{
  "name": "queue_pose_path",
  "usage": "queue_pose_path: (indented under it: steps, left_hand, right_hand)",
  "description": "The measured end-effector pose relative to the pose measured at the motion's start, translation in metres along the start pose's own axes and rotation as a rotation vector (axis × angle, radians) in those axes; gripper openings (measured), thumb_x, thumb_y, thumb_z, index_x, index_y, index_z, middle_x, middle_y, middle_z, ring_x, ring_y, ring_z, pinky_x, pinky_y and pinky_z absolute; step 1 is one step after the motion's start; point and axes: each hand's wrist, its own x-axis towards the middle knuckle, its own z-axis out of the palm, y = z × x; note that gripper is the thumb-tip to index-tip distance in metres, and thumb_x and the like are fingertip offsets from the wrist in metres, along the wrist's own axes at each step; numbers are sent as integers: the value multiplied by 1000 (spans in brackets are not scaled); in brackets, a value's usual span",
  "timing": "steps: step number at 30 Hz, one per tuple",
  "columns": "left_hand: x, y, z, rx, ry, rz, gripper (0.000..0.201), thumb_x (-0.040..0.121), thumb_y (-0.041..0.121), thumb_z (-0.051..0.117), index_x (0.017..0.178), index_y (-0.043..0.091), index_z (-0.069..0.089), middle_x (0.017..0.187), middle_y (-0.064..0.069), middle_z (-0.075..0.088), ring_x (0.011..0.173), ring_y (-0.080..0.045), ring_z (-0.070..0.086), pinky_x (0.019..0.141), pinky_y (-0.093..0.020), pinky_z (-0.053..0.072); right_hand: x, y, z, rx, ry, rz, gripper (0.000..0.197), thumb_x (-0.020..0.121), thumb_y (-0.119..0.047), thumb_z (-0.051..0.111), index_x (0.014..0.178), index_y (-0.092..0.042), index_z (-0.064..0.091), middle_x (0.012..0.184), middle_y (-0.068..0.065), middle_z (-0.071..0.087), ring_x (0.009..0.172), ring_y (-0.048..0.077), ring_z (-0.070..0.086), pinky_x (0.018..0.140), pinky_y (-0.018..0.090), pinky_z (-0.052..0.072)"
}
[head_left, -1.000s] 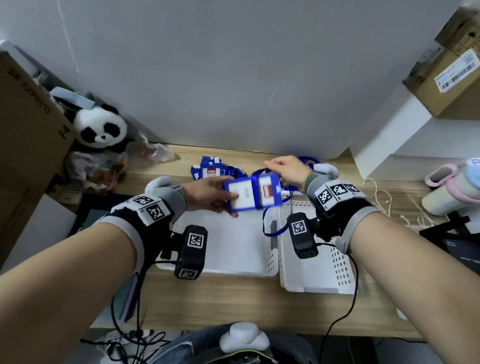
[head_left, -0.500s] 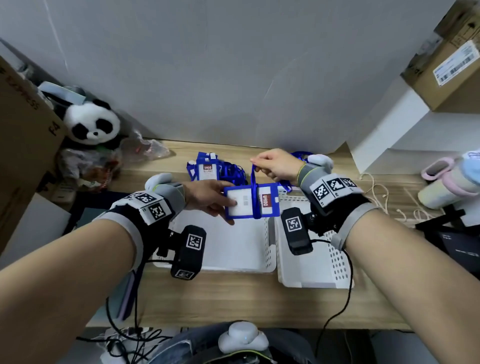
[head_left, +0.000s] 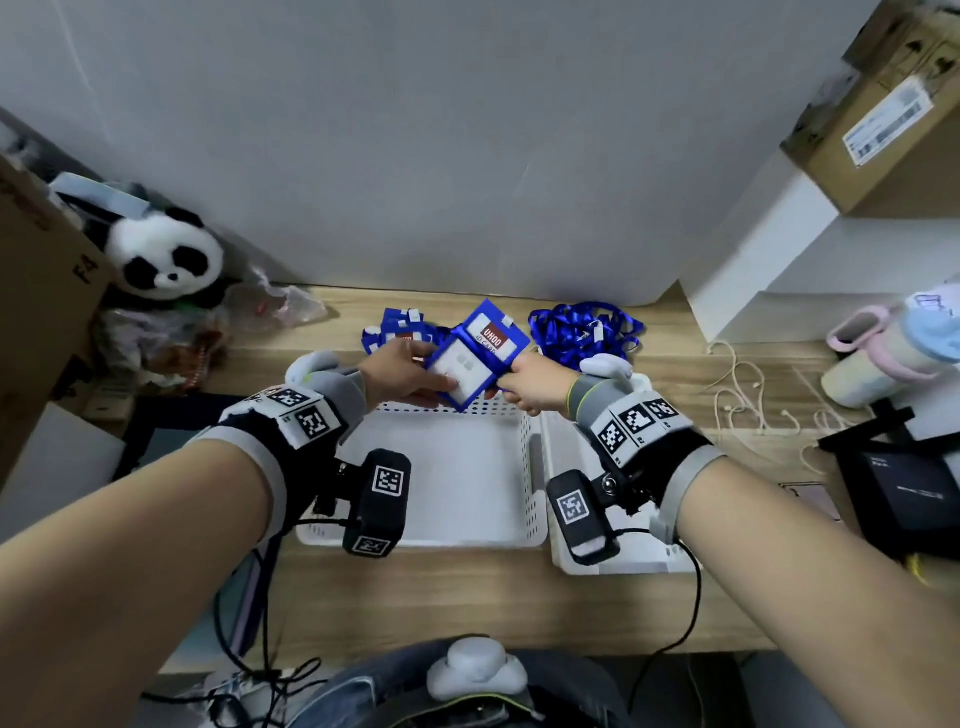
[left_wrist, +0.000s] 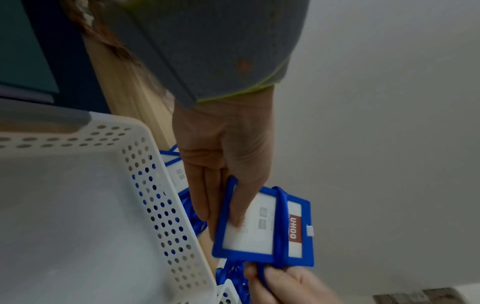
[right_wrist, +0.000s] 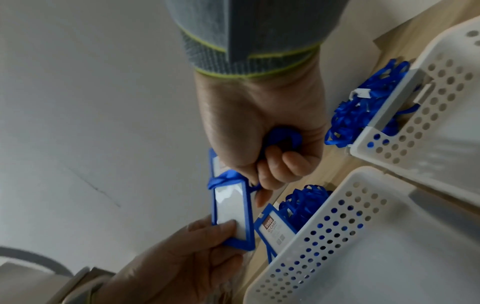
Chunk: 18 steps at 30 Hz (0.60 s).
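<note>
The left hand (head_left: 402, 374) pinches the badge (head_left: 475, 358) in the air, at 12 o'clock of the tray (head_left: 467, 493). The right hand (head_left: 535, 387), at 4 o'clock, makes a fist round the strap (left_wrist: 282, 205). Pull the strap tight and flat; hold the badge steady.

wooden desk (head_left: 415, 613), white baskets (head_left: 467, 493), blue lanyards (head_left: 582, 332)

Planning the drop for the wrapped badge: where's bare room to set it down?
Left basket floor, inside its perforated sides, is bare, nearest the badge. Desk strip between baskets and near edge is bare too. Crowded: back strip by the wall, badge pile and lanyard pile; cord right of the right basket.
</note>
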Motion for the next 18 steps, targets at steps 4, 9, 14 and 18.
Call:
queue_pose_path:
  steps: [4, 9, 14, 18]
  left_hand:
    - [-4, 4, 4, 96, -120, 56, 42, 82, 2, 67, 117, 16, 47, 106, -12, 65, 79, -23, 69, 69, -29, 59]
    - [-1, 4, 13, -12, -48, 44, 40, 77, 17, 74, 113, 10, 58, 113, -10, 67, 101, -26, 65, 90, -43, 53]
    - [-1, 1, 12, -141, 75, 68, 42, 78, 26, 73, 114, 11, 59, 110, -11, 68, 99, -27, 66, 91, -45, 53]
    - [2, 2, 7, -151, 141, 75, 35, 80, 20, 72, 110, 12, 55, 109, -11, 65, 92, -24, 64, 82, -39, 54]
  right_hand:
    - [-2, -2, -1, -16, 2, 14, 29, 89, -1, 39, 64, -16, 36, 56, 1, 37, 42, 10, 29, 39, 18, 24]
    - [-4, -10, -3, -71, 24, 15, 26, 90, -4, 42, 65, -15, 42, 56, 0, 40, 46, 13, 31, 44, 23, 25]
    - [-2, -13, -7, -81, 76, -14, 37, 95, -11, 44, 58, -14, 41, 55, 0, 39, 38, 7, 34, 34, 15, 25]
    - [-1, -13, -18, 59, 179, -67, 32, 96, -16, 48, 64, -13, 47, 55, 1, 42, 26, 1, 30, 34, 14, 26]
